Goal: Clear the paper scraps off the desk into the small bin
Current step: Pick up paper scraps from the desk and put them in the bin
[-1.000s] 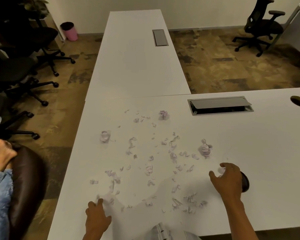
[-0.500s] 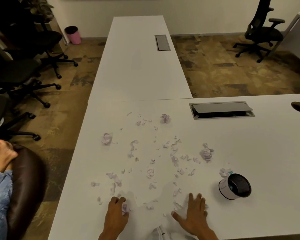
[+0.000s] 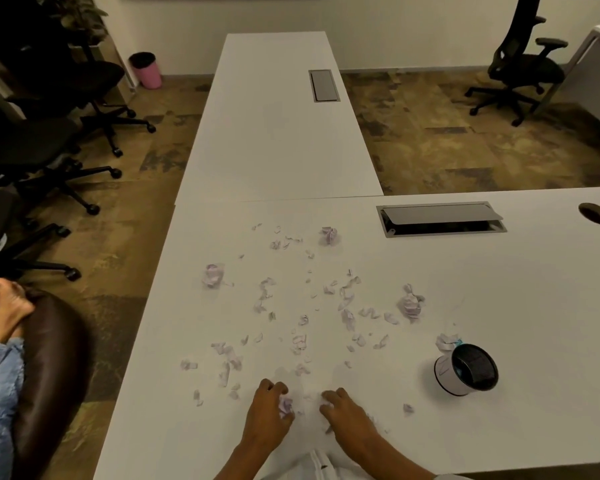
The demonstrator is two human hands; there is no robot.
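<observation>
On the white desk [image 3: 465, 299], both hands curled around light, crushable scraps [image 3: 343, 306]; bin [image 3: 466, 370] at three o'clock.

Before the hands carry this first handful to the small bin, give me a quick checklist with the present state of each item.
1. Left hand has paper in its grip: ok, a crumpled lilac scrap shows between its fingers.
2. Right hand has paper gathered: cannot tell, its fingers are curled on the desk, and what lies under them is hidden.
3. Small bin within easy reach: ok, it is on the desk to the right of both hands.
4. Bin mouth ready to receive: not ok, the bin lies tipped on its side.
5. Path from hands to bin: ok, only one small scrap lies between.
6. Desk cleared: not ok, many scraps and several crumpled balls remain.
</observation>
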